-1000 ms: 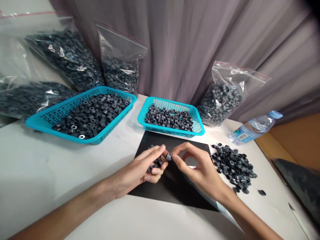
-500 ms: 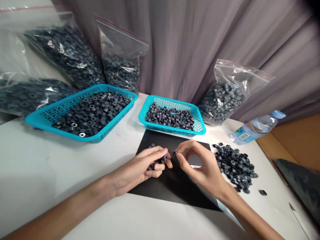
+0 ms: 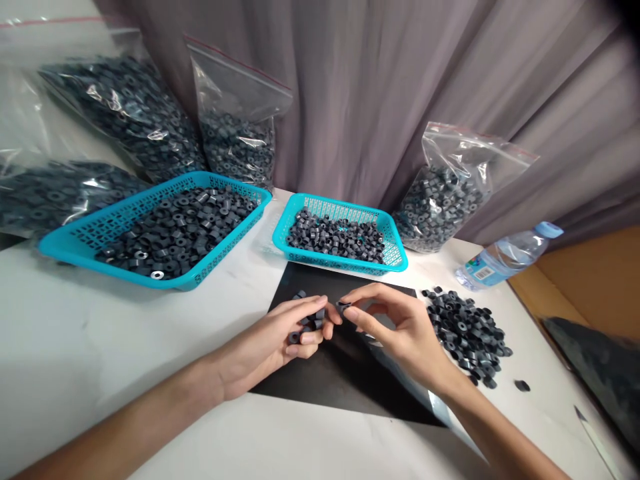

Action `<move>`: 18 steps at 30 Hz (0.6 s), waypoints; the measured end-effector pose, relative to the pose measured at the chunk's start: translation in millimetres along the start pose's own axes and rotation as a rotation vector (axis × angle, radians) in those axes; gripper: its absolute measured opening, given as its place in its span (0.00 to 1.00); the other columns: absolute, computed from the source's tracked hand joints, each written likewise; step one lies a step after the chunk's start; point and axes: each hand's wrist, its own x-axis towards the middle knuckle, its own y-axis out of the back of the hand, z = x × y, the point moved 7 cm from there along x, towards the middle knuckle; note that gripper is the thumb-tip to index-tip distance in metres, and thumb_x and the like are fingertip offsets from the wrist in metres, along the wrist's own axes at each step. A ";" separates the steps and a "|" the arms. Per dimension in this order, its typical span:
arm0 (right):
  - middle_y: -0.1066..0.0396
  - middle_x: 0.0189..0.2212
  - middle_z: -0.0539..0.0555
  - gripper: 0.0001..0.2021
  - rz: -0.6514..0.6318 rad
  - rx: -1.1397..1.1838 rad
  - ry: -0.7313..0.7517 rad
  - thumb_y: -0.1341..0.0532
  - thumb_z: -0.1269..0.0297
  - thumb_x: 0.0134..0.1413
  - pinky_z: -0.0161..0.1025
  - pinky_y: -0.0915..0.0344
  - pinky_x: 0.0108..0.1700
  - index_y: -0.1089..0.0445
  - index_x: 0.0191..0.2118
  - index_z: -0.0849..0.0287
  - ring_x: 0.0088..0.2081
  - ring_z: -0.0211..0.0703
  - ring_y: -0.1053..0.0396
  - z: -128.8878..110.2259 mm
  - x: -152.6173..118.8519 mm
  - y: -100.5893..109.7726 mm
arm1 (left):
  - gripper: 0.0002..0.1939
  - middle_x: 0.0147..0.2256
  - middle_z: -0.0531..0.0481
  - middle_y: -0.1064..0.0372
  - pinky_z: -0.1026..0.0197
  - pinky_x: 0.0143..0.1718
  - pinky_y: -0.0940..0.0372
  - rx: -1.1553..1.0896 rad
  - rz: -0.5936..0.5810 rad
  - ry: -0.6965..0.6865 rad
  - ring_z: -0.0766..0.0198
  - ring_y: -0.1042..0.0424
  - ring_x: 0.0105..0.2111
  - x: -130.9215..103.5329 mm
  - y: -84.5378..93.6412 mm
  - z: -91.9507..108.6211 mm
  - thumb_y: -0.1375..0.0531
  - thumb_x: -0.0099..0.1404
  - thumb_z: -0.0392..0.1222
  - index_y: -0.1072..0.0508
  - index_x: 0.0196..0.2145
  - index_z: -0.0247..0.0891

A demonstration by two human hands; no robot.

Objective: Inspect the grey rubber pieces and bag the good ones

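Observation:
My left hand (image 3: 295, 327) is curled around several small dark ring-shaped pieces (image 3: 313, 321), above a black mat (image 3: 330, 380). Just to its right, my right hand (image 3: 387, 323) pinches one dark piece (image 3: 343, 306) between thumb and index finger. The two hands are close together, with a narrow gap between their fingertips. Beyond them stands a small blue basket (image 3: 345, 265) holding many such pieces. A loose pile of dark pieces (image 3: 470, 337) lies on the white table right of my right hand.
A larger blue basket (image 3: 175, 283) of dark rings stands at the left. Clear bags of rings (image 3: 237, 150) lean behind it, and another bag (image 3: 440, 200) stands behind the pile. A water bottle (image 3: 507, 257) leans at the right. A strip of clear plastic (image 3: 443, 410) lies under my right forearm.
The fingers of my right hand have drawn closer together around the pinched piece. The pieces in my left hand have shifted and show more. The whole view has moved slightly.

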 end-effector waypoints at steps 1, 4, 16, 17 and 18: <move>0.23 0.39 0.52 0.08 0.002 0.007 -0.015 0.34 0.57 0.59 0.39 0.29 0.42 0.24 0.41 0.54 0.39 0.42 0.26 1.8 0.4 -0.9 | 0.14 0.31 0.49 0.37 0.69 0.21 0.57 0.009 0.016 0.000 0.74 0.49 0.24 -0.2 0.8 -0.1 0.41 0.69 0.46 0.24 0.37 0.31; 0.23 0.37 0.51 0.08 -0.004 0.037 -0.064 0.33 0.56 0.58 0.38 0.30 0.39 0.23 0.38 0.54 0.37 0.41 0.27 7.7 1.3 -5.0 | 0.15 0.31 0.49 0.36 0.69 0.22 0.56 0.023 0.044 0.020 0.73 0.46 0.25 -0.6 2.2 -2.1 0.40 0.69 0.49 0.24 0.37 0.32; 0.24 0.33 0.52 0.09 -0.015 0.349 -0.190 0.31 0.57 0.55 0.32 0.34 0.28 0.21 0.38 0.56 0.28 0.35 0.32 38.9 2.8 -13.9 | 0.19 0.31 0.47 0.30 0.65 0.27 0.47 0.017 0.036 0.021 0.67 0.38 0.29 -2.1 1.1 -1.7 0.45 0.71 0.50 0.23 0.35 0.32; 0.24 0.31 0.51 0.09 -0.012 0.357 -0.198 0.31 0.57 0.55 0.32 0.34 0.27 0.21 0.38 0.57 0.26 0.34 0.33 41.4 2.8 -14.4 | 0.19 0.30 0.46 0.30 0.65 0.27 0.47 0.018 0.038 0.020 0.67 0.38 0.28 -2.1 0.5 -1.4 0.46 0.72 0.48 0.23 0.35 0.31; 0.25 0.30 0.50 0.10 -0.009 0.364 -0.204 0.31 0.57 0.55 0.32 0.34 0.27 0.21 0.37 0.57 0.25 0.34 0.33 43.6 2.8 -14.7 | 0.18 0.30 0.46 0.30 0.65 0.27 0.47 0.018 0.043 0.020 0.67 0.37 0.29 -2.1 0.3 -1.1 0.46 0.72 0.47 0.23 0.35 0.31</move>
